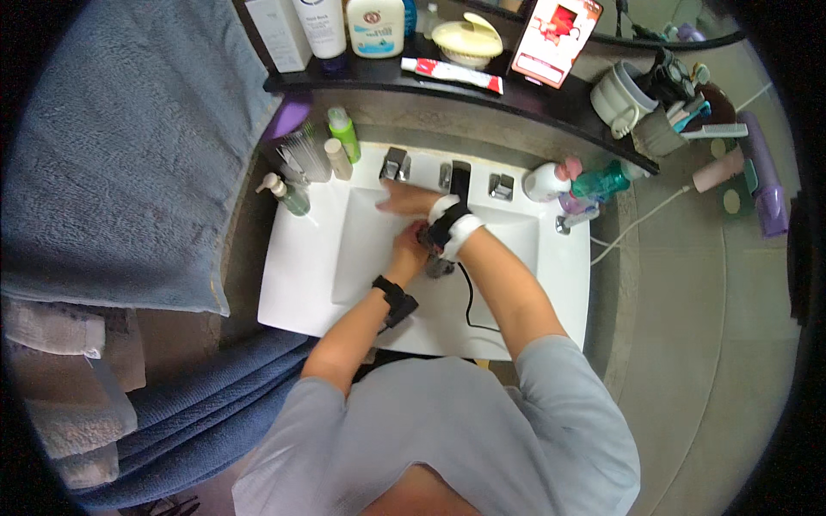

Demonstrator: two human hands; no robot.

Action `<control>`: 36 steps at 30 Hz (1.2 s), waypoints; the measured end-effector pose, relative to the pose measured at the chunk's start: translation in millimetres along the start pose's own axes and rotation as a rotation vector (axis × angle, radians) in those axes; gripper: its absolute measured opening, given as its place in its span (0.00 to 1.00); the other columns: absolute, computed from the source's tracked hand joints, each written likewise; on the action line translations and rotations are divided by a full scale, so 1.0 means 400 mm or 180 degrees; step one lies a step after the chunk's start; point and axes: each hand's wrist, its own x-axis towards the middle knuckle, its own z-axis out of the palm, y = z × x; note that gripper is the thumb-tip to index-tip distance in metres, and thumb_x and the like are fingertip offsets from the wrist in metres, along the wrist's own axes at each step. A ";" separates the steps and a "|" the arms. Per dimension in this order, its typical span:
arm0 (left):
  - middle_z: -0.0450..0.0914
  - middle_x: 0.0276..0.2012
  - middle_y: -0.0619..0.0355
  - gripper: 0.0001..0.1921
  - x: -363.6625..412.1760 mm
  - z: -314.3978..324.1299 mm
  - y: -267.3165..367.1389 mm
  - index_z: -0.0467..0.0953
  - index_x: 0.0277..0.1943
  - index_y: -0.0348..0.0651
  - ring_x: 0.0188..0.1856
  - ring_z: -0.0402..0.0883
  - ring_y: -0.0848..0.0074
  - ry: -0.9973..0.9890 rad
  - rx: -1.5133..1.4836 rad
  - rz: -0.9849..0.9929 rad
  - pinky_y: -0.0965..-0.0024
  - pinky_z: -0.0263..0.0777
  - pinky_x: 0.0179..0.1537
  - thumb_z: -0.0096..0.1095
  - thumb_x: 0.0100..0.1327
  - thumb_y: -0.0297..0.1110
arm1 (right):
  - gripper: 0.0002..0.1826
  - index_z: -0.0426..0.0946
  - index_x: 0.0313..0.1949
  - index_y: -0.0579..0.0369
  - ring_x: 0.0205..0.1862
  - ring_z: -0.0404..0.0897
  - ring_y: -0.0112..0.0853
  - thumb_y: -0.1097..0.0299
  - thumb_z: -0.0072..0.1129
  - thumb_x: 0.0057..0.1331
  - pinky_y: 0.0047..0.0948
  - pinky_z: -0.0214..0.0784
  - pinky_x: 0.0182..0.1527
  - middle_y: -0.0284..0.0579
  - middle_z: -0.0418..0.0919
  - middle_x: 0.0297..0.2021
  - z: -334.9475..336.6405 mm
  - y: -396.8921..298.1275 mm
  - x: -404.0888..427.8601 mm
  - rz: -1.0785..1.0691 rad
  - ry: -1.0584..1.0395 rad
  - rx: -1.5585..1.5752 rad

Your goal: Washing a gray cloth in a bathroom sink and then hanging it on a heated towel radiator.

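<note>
My left hand is over the white washbasin, its fingers closed round a dark grey item that my right wrist partly covers; its kind cannot be told. My right hand reaches across above it, slightly blurred, with thumb and fingers apart and nothing seen in it. Its fingertips are just below the left metal tap handle, and whether they touch it cannot be told. The dark spout stands behind my right wrist. A black cable runs over the basin's front rim. Both wrists wear black straps.
Left on the basin rim stand a pump bottle and a green bottle; more pump bottles stand right. A black shelf above holds toothpaste, a lit phone and a mug. Towels hang left.
</note>
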 end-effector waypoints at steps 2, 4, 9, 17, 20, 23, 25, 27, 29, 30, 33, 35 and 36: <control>0.80 0.32 0.50 0.13 -0.015 -0.052 0.152 0.75 0.43 0.41 0.40 0.79 0.57 -0.0211 0.0600 0.0247 0.62 0.71 0.42 0.56 0.51 0.24 | 0.30 0.67 0.53 0.65 0.55 0.70 0.43 0.49 0.46 0.63 0.34 0.61 0.56 0.58 0.70 0.53 -0.062 -0.033 -0.141 -0.0066 0.0446 0.1315; 0.79 0.37 0.50 0.15 -0.010 -0.095 0.185 0.74 0.43 0.38 0.44 0.77 0.58 -0.0296 0.0441 0.0313 0.65 0.70 0.46 0.55 0.49 0.19 | 0.27 0.74 0.41 0.64 0.35 0.80 0.36 0.47 0.45 0.65 0.30 0.73 0.34 0.50 0.79 0.35 -0.073 -0.037 -0.293 0.0088 0.0134 0.2332; 0.75 0.46 0.48 0.19 -0.028 -0.109 0.178 0.70 0.44 0.40 0.51 0.74 0.60 -0.0046 0.0496 0.0701 0.71 0.66 0.50 0.53 0.47 0.16 | 0.37 0.74 0.40 0.65 0.33 0.81 0.39 0.35 0.39 0.62 0.36 0.75 0.34 0.54 0.79 0.33 0.168 0.100 -0.438 0.1318 -0.0319 0.3979; 0.73 0.48 0.56 0.14 -0.166 -0.151 0.220 0.69 0.43 0.39 0.51 0.72 0.74 -0.1396 0.0449 0.0090 0.74 0.64 0.53 0.58 0.53 0.18 | 0.30 0.70 0.42 0.55 0.40 0.77 0.39 0.41 0.60 0.54 0.43 0.72 0.42 0.45 0.75 0.35 0.313 0.068 -0.266 0.0105 0.0872 0.7694; 0.75 0.44 0.59 0.14 -0.184 -0.179 0.211 0.69 0.45 0.41 0.47 0.74 0.77 -0.1301 -0.0168 -0.0380 0.75 0.66 0.51 0.59 0.55 0.21 | 0.16 0.73 0.37 0.51 0.37 0.77 0.40 0.53 0.60 0.57 0.41 0.72 0.43 0.44 0.76 0.33 0.365 0.109 -0.232 0.0358 0.1233 0.7342; 0.76 0.43 0.60 0.15 -0.169 -0.216 0.208 0.68 0.47 0.42 0.46 0.75 0.78 -0.0845 -0.1220 -0.0979 0.77 0.68 0.47 0.58 0.56 0.21 | 0.15 0.73 0.39 0.50 0.40 0.76 0.41 0.55 0.57 0.58 0.44 0.71 0.46 0.46 0.77 0.37 0.350 0.086 -0.238 0.0944 0.0986 0.7773; 0.77 0.39 0.60 0.15 -0.122 -0.204 0.247 0.68 0.50 0.41 0.35 0.76 0.83 -0.0120 -0.2002 -0.1314 0.82 0.71 0.32 0.53 0.59 0.23 | 0.17 0.72 0.44 0.49 0.45 0.74 0.43 0.56 0.57 0.58 0.51 0.68 0.48 0.45 0.76 0.42 0.375 0.128 -0.235 0.0723 0.0766 0.8031; 0.78 0.33 0.61 0.14 -0.063 -0.275 0.186 0.70 0.48 0.39 0.24 0.74 0.86 0.0047 -0.1582 -0.1472 0.83 0.66 0.22 0.48 0.58 0.24 | 0.20 0.69 0.49 0.49 0.49 0.72 0.44 0.55 0.53 0.60 0.57 0.65 0.48 0.44 0.73 0.47 0.317 0.069 -0.274 0.1456 0.0739 0.7463; 0.78 0.31 0.62 0.13 -0.012 -0.292 0.150 0.72 0.46 0.39 0.20 0.71 0.87 -0.0113 -0.1311 -0.1647 0.83 0.63 0.18 0.48 0.58 0.26 | 0.20 0.68 0.50 0.49 0.49 0.72 0.44 0.55 0.51 0.61 0.58 0.66 0.46 0.44 0.73 0.47 0.278 0.029 -0.313 0.1123 0.0443 0.7379; 0.78 0.29 0.62 0.13 0.010 -0.293 0.127 0.73 0.45 0.38 0.17 0.67 0.88 -0.0280 -0.1031 -0.1806 0.84 0.60 0.15 0.47 0.59 0.29 | 0.20 0.67 0.50 0.49 0.48 0.73 0.43 0.54 0.49 0.62 0.59 0.67 0.44 0.44 0.73 0.47 0.270 0.020 -0.323 0.0775 0.0154 0.7281; 0.77 0.46 0.53 0.15 0.019 -0.229 0.059 0.73 0.48 0.36 0.46 0.77 0.73 -0.0512 -0.1943 -0.2369 0.67 0.69 0.51 0.48 0.62 0.35 | 0.21 0.70 0.48 0.47 0.45 0.74 0.41 0.49 0.45 0.62 0.56 0.69 0.40 0.43 0.74 0.44 0.305 0.062 -0.292 0.1179 -0.0117 0.6809; 0.77 0.46 0.53 0.16 0.003 -0.158 0.090 0.73 0.49 0.35 0.47 0.76 0.72 -0.0930 -0.2318 -0.2590 0.66 0.68 0.53 0.48 0.63 0.36 | 0.21 0.71 0.46 0.46 0.43 0.74 0.40 0.46 0.44 0.62 0.54 0.69 0.38 0.43 0.75 0.43 0.348 0.144 -0.295 0.0693 -0.0526 0.6834; 0.77 0.46 0.53 0.17 -0.006 -0.145 0.101 0.72 0.49 0.35 0.48 0.76 0.71 -0.1291 -0.2686 -0.2782 0.65 0.67 0.54 0.48 0.63 0.37 | 0.22 0.71 0.45 0.45 0.42 0.75 0.39 0.45 0.44 0.61 0.53 0.69 0.37 0.42 0.75 0.42 0.365 0.167 -0.298 0.0446 -0.0753 0.6830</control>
